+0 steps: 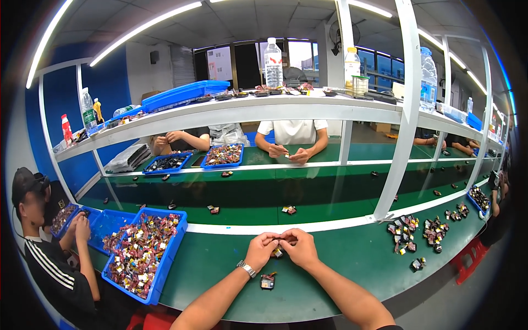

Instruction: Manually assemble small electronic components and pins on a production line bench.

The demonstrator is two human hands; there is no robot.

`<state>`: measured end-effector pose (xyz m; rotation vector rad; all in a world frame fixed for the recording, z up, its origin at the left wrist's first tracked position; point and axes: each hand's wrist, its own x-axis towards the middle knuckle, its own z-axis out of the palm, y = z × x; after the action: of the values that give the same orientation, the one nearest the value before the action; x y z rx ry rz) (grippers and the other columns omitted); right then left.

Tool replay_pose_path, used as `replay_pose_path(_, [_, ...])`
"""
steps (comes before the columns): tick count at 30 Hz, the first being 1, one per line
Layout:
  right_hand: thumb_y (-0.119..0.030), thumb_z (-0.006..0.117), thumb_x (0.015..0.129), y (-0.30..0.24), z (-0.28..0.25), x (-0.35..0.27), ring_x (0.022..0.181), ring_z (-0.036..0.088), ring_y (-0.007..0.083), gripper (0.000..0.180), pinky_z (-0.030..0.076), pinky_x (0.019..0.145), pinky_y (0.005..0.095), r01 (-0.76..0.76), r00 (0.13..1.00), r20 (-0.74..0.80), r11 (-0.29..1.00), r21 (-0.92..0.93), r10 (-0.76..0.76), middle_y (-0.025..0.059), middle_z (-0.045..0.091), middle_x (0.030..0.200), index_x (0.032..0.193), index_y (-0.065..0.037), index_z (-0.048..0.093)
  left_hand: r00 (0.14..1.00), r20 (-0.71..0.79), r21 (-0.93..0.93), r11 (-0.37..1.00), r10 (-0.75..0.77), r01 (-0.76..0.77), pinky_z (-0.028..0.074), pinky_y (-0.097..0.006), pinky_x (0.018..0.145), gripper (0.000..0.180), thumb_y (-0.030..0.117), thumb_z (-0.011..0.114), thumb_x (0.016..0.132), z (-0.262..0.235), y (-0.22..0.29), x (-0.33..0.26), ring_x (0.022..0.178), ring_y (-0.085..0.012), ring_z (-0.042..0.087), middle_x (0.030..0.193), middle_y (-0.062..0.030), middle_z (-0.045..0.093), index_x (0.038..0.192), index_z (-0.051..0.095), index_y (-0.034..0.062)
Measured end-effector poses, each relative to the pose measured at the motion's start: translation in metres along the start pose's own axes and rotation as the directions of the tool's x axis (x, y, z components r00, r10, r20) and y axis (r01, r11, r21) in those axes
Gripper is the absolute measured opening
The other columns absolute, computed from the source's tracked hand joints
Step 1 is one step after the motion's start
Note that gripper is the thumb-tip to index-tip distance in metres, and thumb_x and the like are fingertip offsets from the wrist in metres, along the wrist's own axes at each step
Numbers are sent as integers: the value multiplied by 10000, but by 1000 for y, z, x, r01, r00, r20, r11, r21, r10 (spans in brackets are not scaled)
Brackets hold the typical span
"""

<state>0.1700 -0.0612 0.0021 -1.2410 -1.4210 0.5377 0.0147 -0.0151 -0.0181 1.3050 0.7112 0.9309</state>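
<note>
My left hand [262,248] and my right hand [298,246] meet over the green bench, fingertips pinched together on a small dark part with copper winding [278,252] held between them. A metal watch sits on my left wrist. A second small wound part [268,281] lies on the bench just below my hands. To my left stands a blue bin [165,263] heaped with several similar small parts.
Piles of finished small parts [404,231] lie at the right of the bench. A white frame post [397,143] rises ahead right. A person sits at my left [49,258] by more blue bins; others work across the bench. Bottles stand on the upper shelf.
</note>
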Motion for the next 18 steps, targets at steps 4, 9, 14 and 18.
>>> replay_pose_path(4, [-20,706,803,-1,-1,2,759,694,184,128,570,703,289,34,999,-35,999,17,-34,113,679,893,923,11,672,998,19,-36,998,54,-53,550,-232,713,218,35,557,960,0,0,1,903,-95,641,1068,-70,677,1173,584,1])
replay_pose_path(9, [1,714,802,-3,-2,0,785,692,141,125,569,724,264,62,998,-23,998,-15,-63,95,692,895,915,24,664,997,39,28,997,70,-71,557,-246,770,235,18,564,953,-2,0,1,957,-116,643,1103,-84,667,1186,576,-6])
replay_pose_path(14, [6,712,786,-6,-4,0,770,690,144,123,567,715,265,89,995,-43,996,-8,-89,97,684,880,897,20,662,990,76,-44,992,118,-115,557,-268,803,306,-21,590,926,0,1,0,970,-129,644,1157,-102,645,1231,563,-19])
replay_pose_path(18, [3,714,780,-6,-4,0,764,690,145,127,566,709,265,109,993,-47,994,-14,-110,95,681,873,894,18,662,988,97,-46,992,121,-117,555,-266,805,338,-40,594,917,-2,1,0,974,-127,642,1165,-102,640,1252,557,-18])
